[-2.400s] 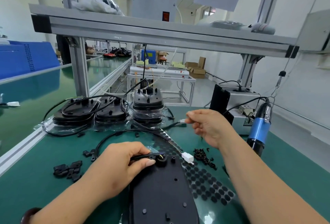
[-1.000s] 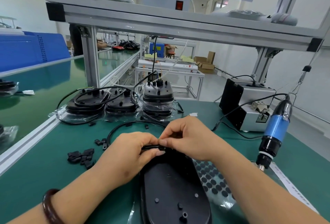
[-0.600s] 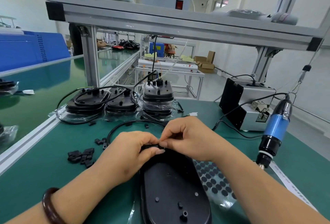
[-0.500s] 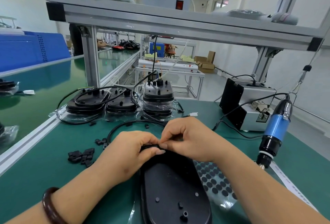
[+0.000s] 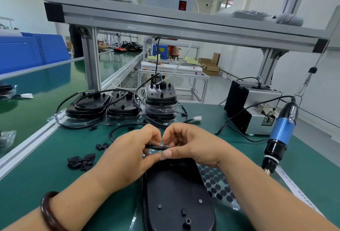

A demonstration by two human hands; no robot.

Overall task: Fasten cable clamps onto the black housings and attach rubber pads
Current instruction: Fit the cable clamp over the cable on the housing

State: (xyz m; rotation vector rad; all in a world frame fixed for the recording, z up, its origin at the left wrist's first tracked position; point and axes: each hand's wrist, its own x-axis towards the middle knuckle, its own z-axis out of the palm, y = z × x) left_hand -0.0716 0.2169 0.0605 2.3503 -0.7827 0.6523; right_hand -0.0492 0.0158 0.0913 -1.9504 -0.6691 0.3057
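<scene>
I pinch the cable [image 5: 156, 146] with my left hand [image 5: 128, 149] and right hand [image 5: 191, 148] over the housing [image 5: 176, 194] at the worktop [image 5: 46, 166] near edge, steadying it for clamping

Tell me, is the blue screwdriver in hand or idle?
Idle: the blue screwdriver hangs at the right, untouched; both the left hand and right hand pinch the black cable.

I pinch the cable [image 5: 156, 146] with both hands, my left hand [image 5: 128, 155] on one end and my right hand [image 5: 191, 148] on the other, just above the far end of the housing [image 5: 176, 194], which lies on the mat [image 5: 46, 175]. The pad sheet [image 5: 217, 183] lies just right of the housing, partly under my right wrist. Loose clamps [image 5: 81, 161] sit on the mat to my left. The screwdriver [image 5: 281, 135] hangs at right.
</scene>
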